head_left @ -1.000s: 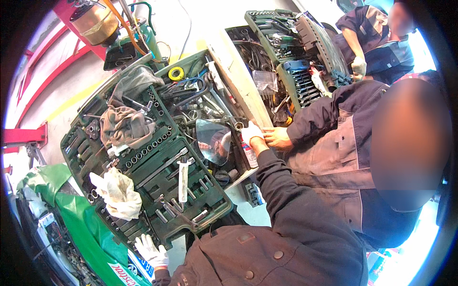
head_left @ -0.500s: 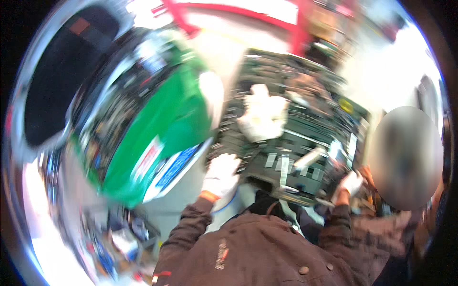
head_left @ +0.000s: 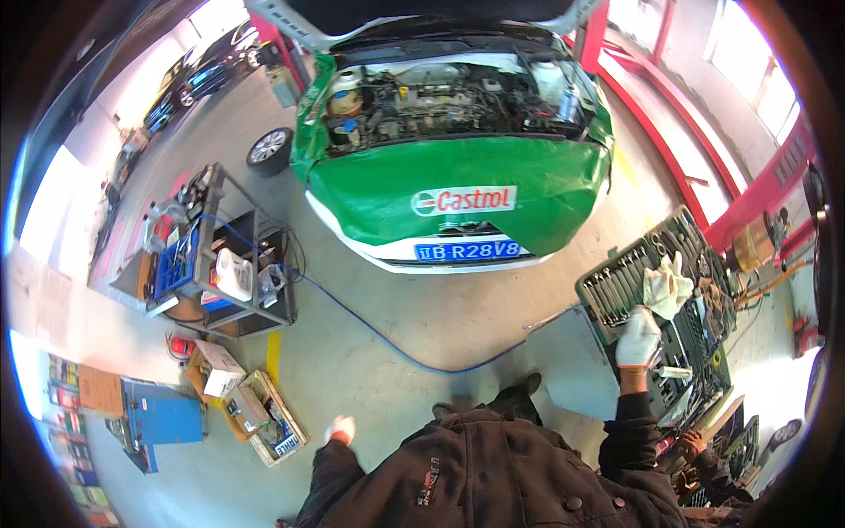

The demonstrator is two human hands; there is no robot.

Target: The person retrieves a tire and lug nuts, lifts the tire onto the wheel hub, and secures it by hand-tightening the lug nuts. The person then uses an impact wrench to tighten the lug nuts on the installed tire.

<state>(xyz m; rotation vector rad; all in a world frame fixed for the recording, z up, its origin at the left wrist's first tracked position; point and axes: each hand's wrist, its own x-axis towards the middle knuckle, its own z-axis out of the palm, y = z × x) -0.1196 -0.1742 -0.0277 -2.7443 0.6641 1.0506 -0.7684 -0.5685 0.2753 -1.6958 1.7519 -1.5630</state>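
Observation:
My right hand (head_left: 638,341), in a white glove, is over the near left part of a dark tool case (head_left: 616,327). Its fingers look curled, and a shiny metal bit shows at its right edge; what it holds I cannot make out. A row of wrenches (head_left: 620,280) lies in the case just beyond the hand. Beside them is a crumpled cream cloth (head_left: 668,287). My left hand (head_left: 340,429), also gloved, hangs low over the floor, away from any object. Its fingers are too small and unclear to read.
Ahead stands a car with its hood up and a green cover (head_left: 458,180) over its front. A tool cart (head_left: 255,304) is at left, near cardboard boxes (head_left: 220,368). A blue hose (head_left: 396,349) crosses the floor. Another person's hand (head_left: 693,444) is at lower right.
My view has swung left, bringing the car to the middle and the tool case to the right. My left hand has come away from the case; my right hand is now over its near left part.

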